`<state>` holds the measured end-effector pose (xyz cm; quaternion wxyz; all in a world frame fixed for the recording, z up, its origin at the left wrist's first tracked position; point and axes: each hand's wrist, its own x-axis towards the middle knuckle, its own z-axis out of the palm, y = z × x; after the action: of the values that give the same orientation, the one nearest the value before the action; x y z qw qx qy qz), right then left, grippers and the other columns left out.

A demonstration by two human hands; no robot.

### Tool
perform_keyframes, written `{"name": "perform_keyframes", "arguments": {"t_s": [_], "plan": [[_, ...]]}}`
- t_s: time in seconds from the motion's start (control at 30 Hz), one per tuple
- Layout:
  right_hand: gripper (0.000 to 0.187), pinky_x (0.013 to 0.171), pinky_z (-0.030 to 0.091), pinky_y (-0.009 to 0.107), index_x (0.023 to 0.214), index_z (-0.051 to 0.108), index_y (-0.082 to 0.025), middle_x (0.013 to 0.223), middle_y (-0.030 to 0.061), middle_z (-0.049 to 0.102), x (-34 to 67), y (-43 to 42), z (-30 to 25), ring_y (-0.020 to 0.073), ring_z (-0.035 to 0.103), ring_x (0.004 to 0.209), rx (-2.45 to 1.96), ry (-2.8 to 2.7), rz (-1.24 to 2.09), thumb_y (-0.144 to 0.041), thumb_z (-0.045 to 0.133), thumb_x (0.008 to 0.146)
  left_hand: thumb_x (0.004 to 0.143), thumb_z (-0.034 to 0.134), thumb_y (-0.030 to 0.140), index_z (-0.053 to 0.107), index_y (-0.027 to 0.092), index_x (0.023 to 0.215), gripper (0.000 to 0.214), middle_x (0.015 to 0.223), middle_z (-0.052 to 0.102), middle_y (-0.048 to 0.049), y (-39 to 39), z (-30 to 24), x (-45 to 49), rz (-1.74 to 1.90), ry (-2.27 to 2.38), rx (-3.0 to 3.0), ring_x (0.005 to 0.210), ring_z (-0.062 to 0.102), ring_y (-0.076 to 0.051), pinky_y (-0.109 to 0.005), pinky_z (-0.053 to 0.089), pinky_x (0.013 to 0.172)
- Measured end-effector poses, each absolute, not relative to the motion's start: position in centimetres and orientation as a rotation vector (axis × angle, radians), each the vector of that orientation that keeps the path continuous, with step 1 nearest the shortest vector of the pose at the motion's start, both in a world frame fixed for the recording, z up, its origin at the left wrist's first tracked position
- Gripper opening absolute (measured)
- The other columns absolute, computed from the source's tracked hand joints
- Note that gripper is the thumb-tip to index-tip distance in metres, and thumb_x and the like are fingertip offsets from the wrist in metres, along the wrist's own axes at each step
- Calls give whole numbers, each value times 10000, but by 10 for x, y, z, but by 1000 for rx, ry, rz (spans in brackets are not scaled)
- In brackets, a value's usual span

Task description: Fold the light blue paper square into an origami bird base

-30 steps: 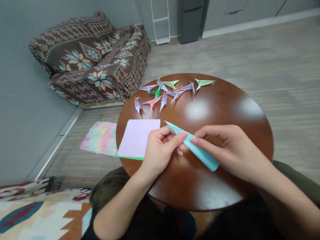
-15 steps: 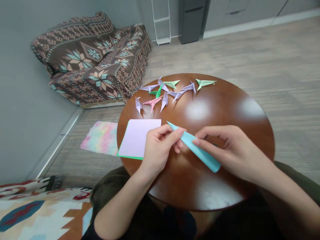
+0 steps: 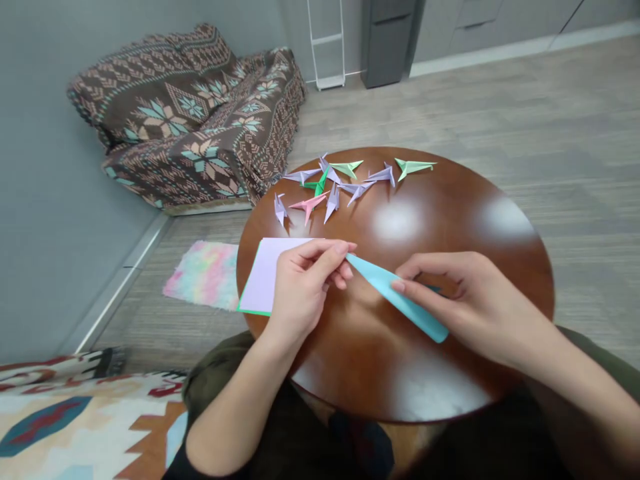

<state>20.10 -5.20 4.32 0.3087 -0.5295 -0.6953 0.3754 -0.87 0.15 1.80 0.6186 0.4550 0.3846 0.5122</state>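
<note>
Left hand point(image 3: 303, 293): narrow pinch, fingertips point(image 3: 346, 248) closed on the narrow tip of the folded blue paper point(image 3: 395, 297). It also overlaps the right part of the lilac sheet point(image 3: 265, 280) but is not gripping it.

Right hand point(image 3: 470, 300): narrow grip on the paper's wider half, fingertips point(image 3: 399, 285) on its upper face, remaining fingers curled behind.

Blue paper: long tapered cone shape, held between both hands over the centre of the round wooden table point(image 3: 520, 280). Tip points to 10 o'clock, wide end to 4 o'clock. Cannot tell if the wide end touches the wood.

Lilac sheet sits on a green sheet point(image 3: 249, 312) at the table's 9 o'clock, green edge showing along the left and bottom.

Ten origami figures point(image 3: 345, 190) at 11 to 12 o'clock: lilac, green, one pink point(image 3: 307, 205). They lie well apart from the right hand, nearer the left.

Off the table: fuzzy pastel mat point(image 3: 200, 275) at 9 o'clock, patterned throw point(image 3: 175, 120) at 10 o'clock, patterned rug point(image 3: 65, 427) at 7 o'clock, grey cabinet point(image 3: 387, 40) at 12 o'clock.
</note>
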Motion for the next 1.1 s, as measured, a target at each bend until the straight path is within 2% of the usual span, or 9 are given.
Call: {"name": "perform_keyframes", "arguments": {"t_s": [0.13, 0.23, 0.47, 0.57, 0.77, 1.1], "plan": [[229, 615, 445, 262, 807, 749, -195, 725, -1, 714, 201, -52, 43, 153, 609, 652, -1404, -1839, 990, -275, 632, 986, 854, 823, 361, 829, 168, 868, 193, 636, 690, -10, 2, 19, -10, 1199, 840, 1041, 533, 583, -70, -162, 470, 499], [239, 587, 435, 258, 790, 744, -192, 696, -2, 698, 201, -52, 44, 148, 593, 625, -1407, -1809, 1016, -287, 639, 983, 809, 866, 364, 815, 167, 916, 230, 696, 715, -17, -1, 19, -9, 1077, 832, 1097, 588, 636, -101, -174, 495, 498], [212, 568, 426, 246, 809, 757, -202, 679, -19, 690, 200, -52, 46, 135, 594, 606, -1419, -1780, 1076, -279, 648, 973, 800, 882, 314, 772, 152, 784, 196, 613, 692, 7, -3, 16, -6, 986, 861, 1114, 511, 601, -77, -177, 538, 538], [205, 585, 448, 249, 817, 762, -202, 726, -7, 731, 199, -51, 47, 145, 622, 631, -1430, -1780, 1078, -274, 646, 970, 765, 911, 305, 767, 148, 752, 214, 607, 701, 5, -3, 16, -5, 997, 879, 1095, 515, 620, -81, -183, 557, 569], [256, 582, 461, 256, 809, 782, -191, 714, 7, 746, 195, -50, 44, 156, 638, 632, -1430, -1761, 992, -340, 655, 974, 717, 942, 320, 779, 144, 750, 242, 622, 726, -10, -5, 16, -3, 981, 907, 1074, 538, 661, -107, -221, 594, 613], [225, 555, 435, 236, 808, 784, -191, 688, -8, 721, 193, -50, 42, 137, 611, 614, -1431, -1728, 980, -292, 656, 964, 759, 918, 284, 798, 156, 748, 176, 635, 753, -8, -5, 12, -5, 1008, 891, 1067, 555, 689, -88, -167, 566, 606]]}}
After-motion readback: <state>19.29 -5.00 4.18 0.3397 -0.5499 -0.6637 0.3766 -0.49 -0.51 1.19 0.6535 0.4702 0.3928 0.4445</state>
